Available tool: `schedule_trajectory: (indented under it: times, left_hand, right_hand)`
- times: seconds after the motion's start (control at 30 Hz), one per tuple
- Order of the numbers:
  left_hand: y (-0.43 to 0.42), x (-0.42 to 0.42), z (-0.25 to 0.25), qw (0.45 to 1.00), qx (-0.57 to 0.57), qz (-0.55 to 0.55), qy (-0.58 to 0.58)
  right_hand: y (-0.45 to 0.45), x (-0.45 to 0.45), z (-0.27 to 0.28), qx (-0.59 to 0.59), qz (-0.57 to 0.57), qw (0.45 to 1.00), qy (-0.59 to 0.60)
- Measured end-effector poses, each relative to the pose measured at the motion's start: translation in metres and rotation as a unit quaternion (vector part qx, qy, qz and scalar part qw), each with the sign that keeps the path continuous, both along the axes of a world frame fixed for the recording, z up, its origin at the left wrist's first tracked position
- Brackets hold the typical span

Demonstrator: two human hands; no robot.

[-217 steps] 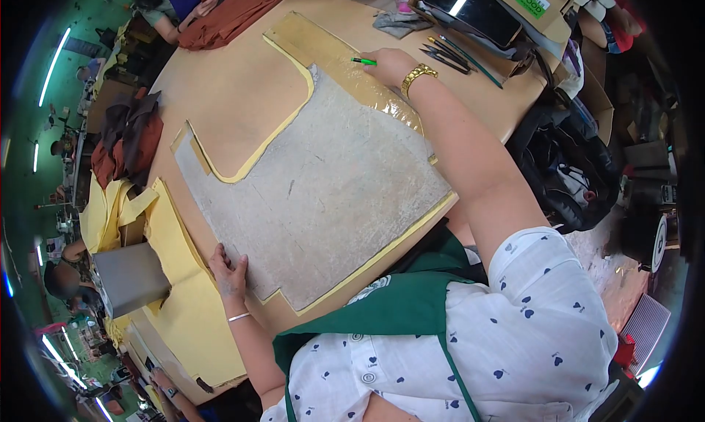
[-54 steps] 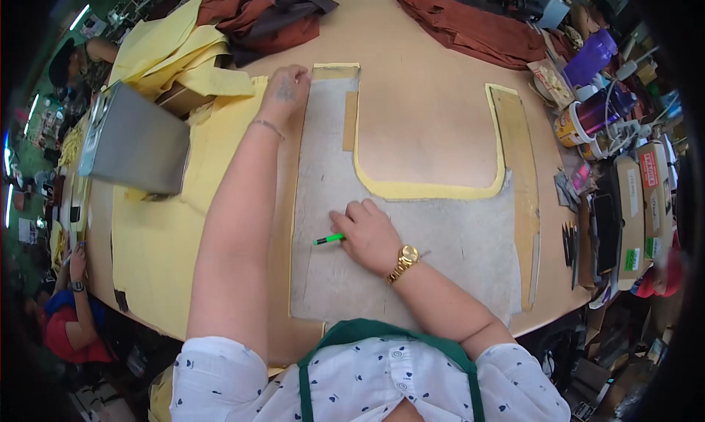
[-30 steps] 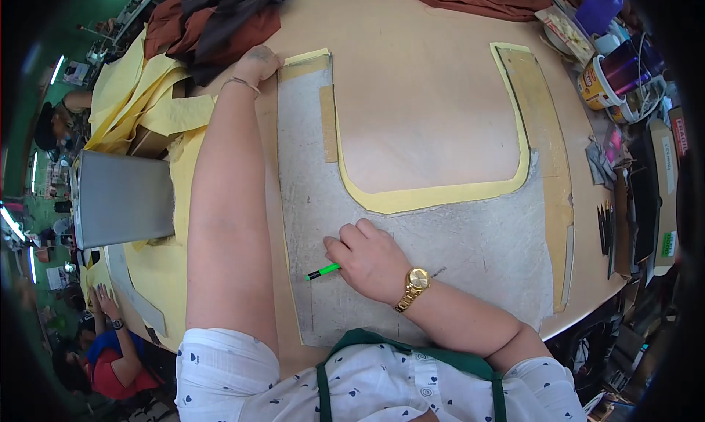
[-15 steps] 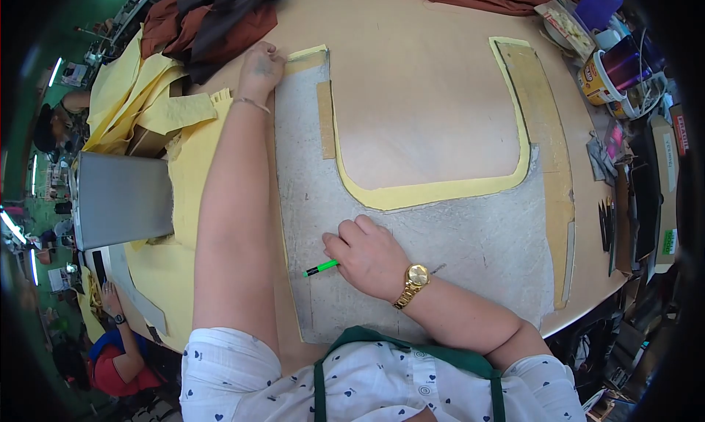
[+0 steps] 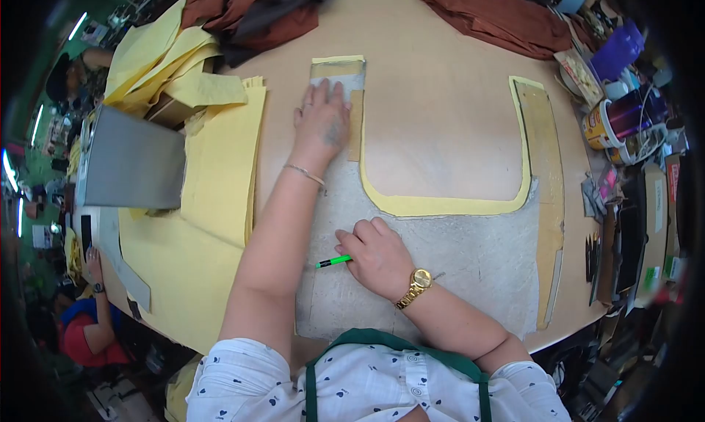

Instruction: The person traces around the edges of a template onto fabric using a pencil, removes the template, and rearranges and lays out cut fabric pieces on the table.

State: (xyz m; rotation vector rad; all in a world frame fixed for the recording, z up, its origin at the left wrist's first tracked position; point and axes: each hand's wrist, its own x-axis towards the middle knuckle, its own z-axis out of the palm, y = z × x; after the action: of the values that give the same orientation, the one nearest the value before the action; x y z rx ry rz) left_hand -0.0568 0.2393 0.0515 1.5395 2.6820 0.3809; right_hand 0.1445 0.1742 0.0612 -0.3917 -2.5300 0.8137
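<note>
A large grey U-shaped pattern template [image 5: 455, 260], patched with tan strips, lies flat on the table in front of me. A yellow sheet [image 5: 440, 205] shows from under it along the inner curve and at the tops of both arms. My left hand [image 5: 323, 121] rests on the template's left arm, fingers stretched out and pressed flat near its upper end. Below the curve, my right hand [image 5: 378, 260] rests on the template, fingers closed round a green pencil [image 5: 334, 261]. The pencil's black-banded end points left; its other end is hidden in the hand.
Stacked yellow sheets [image 5: 213, 180] and a grey metal box [image 5: 132, 158] stand at left. Dark and rust-brown cloth [image 5: 257, 15] lies at the back. A tub [image 5: 601, 125], pencils [image 5: 593, 257] and boxes line the right edge. Another person [image 5: 88, 334] is at far left.
My left hand has moved from the template's upper left outer edge onto its left arm, now lying flat. My right hand keeps the pencil and has hardly moved. The view has shifted slightly.
</note>
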Motion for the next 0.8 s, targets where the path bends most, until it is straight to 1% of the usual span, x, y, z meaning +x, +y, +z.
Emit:
schedule_trajectory:
  times: [0.13, 0.3, 0.43, 0.47, 0.53, 0.63, 0.73, 0.8]
  left_hand:
    - [-0.004, 0.014, -0.003, 0.999, 0.026, 0.026, -0.005]
    - [0.019, 0.004, -0.011, 0.998, 0.065, 0.024, 0.002]
    - [0.019, -0.010, -0.015, 0.992, 0.119, -0.027, -0.017]
    - [0.019, -0.009, -0.018, 0.992, 0.122, -0.026, -0.022]
    - [0.016, -0.006, -0.009, 0.991, 0.130, -0.017, -0.032]
    - [0.017, -0.008, -0.008, 0.992, 0.122, -0.006, -0.034]
    - [0.018, -0.011, -0.010, 0.992, 0.119, 0.009, -0.047]
    - [0.017, -0.010, -0.008, 0.990, 0.122, 0.022, -0.069]
  right_hand:
    - [-0.003, -0.001, 0.001, 0.012, 0.003, 1.000, -0.015]
    - [-0.002, 0.002, 0.002, 0.007, 0.021, 1.000, -0.018]
    - [0.001, 0.003, -0.001, -0.014, 0.032, 0.999, 0.002]
    - [0.002, 0.004, 0.000, -0.021, 0.031, 0.999, 0.004]
    - [0.005, 0.005, 0.006, -0.035, 0.034, 0.999, 0.009]
    - [0.014, 0.008, 0.015, -0.084, 0.011, 0.996, 0.030]
    - [0.024, 0.008, 0.029, -0.212, -0.035, 0.975, 0.056]
    - [0.046, 0.005, 0.025, -0.201, -0.040, 0.977, 0.063]
